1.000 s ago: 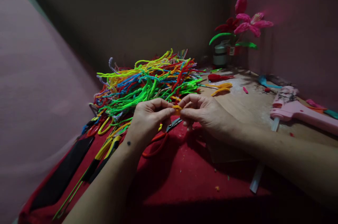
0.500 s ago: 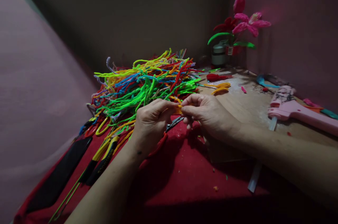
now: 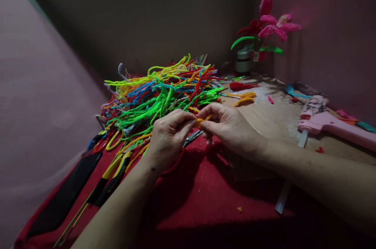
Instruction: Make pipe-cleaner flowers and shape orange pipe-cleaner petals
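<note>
Between my two hands is a short orange pipe cleaner (image 3: 200, 120), mostly covered by the fingers. My left hand (image 3: 172, 131) pinches one end between thumb and forefinger. My right hand (image 3: 226, 125) grips the other end the same way, its remaining fingers curled. Below them lies a pair of scissors (image 3: 192, 138), blades pointing up and right, red handle partly hidden by my left hand. Just beyond the hands spreads a heap of pipe cleaners (image 3: 164, 94) in green, yellow, red, blue and orange.
Pliers (image 3: 113, 178) and a black flat object (image 3: 66, 196) lie at left on the red cloth (image 3: 202, 202). On the right are a pink glue gun (image 3: 329, 121) with a glue stick, orange petals (image 3: 246, 97) and a red bundle (image 3: 242, 85). A pink pipe-cleaner flower (image 3: 279, 26) stands behind.
The fingers have shifted slightly on the orange pipe cleaner, and a bit of it now shows above my right thumb. The hands stay in nearly the same place.
</note>
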### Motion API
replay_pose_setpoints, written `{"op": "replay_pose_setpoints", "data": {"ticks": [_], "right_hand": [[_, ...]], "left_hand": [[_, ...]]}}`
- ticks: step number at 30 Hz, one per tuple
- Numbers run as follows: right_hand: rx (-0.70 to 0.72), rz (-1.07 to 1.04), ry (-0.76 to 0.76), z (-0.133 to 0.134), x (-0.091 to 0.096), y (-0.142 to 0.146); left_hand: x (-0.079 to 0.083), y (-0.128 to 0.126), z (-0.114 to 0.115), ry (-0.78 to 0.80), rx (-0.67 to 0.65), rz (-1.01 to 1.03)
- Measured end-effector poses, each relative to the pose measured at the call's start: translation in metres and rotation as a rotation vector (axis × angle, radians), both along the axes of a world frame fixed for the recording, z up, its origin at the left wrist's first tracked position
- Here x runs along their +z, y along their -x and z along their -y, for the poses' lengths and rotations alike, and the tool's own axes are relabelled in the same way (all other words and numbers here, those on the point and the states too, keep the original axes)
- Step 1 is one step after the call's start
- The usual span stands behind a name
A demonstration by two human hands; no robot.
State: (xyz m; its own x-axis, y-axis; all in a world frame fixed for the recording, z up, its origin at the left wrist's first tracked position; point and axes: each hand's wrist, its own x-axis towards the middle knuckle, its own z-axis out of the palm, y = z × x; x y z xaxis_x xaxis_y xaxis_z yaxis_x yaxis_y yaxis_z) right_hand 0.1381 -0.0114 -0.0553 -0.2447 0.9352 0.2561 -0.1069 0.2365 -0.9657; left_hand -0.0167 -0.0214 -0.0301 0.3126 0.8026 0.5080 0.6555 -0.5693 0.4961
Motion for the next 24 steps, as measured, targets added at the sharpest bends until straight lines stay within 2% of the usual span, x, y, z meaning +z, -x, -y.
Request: {"op": "replay_pose_setpoints", "data": {"ticks": [5,11,17,21,24], "right_hand": [[-0.062,0.127,-0.235,-0.0028,-0.0078,-0.0006],[-0.059,0.215,-0.346,0.0022,-0.0045,-0.0025],[-0.021,0.206,-0.330,0.0059,-0.0054,-0.0024],[-0.011,0.205,-0.300,0.0050,-0.0073,-0.0027],[0.029,0.173,-0.218,0.0034,-0.0042,-0.0029]], "left_hand": [[-0.0001,-0.0007,0.0022,-0.016,0.000,-0.053],[0.0059,-0.0016,0.0044,-0.006,-0.025,-0.142],[0.0057,0.0007,0.0036,-0.097,-0.138,-0.291],[0.0006,0.0014,0.0032,-0.134,-0.154,-0.391],[0.0013,0.0013,0.0021,-0.066,-0.126,-0.298]]}}
